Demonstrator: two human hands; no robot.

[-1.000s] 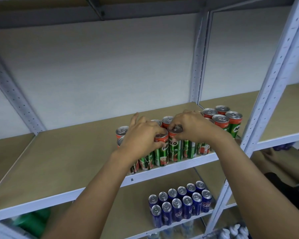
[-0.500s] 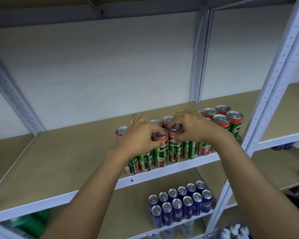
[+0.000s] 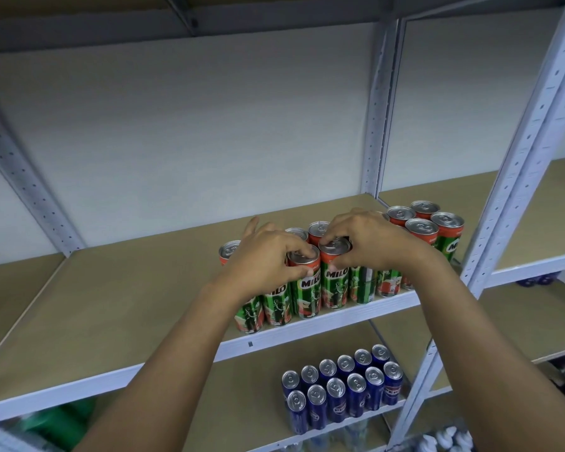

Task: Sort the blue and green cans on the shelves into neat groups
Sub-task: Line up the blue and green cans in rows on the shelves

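Observation:
Several green cans (image 3: 335, 282) with red tops stand in rows at the front right of the upper shelf (image 3: 111, 298). My left hand (image 3: 268, 259) grips the top of one front-row green can (image 3: 305, 288). My right hand (image 3: 369, 243) grips the top of the green can beside it. More green cans (image 3: 437, 230) stand to the right, against the post. Several blue cans (image 3: 343, 393) stand in two neat rows on the shelf below. My hands hide the back-row cans.
A perforated white upright post (image 3: 516, 177) rises just right of the cans. A second shelf bay (image 3: 535, 223) lies beyond it. A green object (image 3: 62, 425) sits at the lower left, and white bottle tops (image 3: 444, 442) show at the bottom right.
Both hands stay on the same two front-row can tops. The cans have shifted only slightly, closing up against each other.

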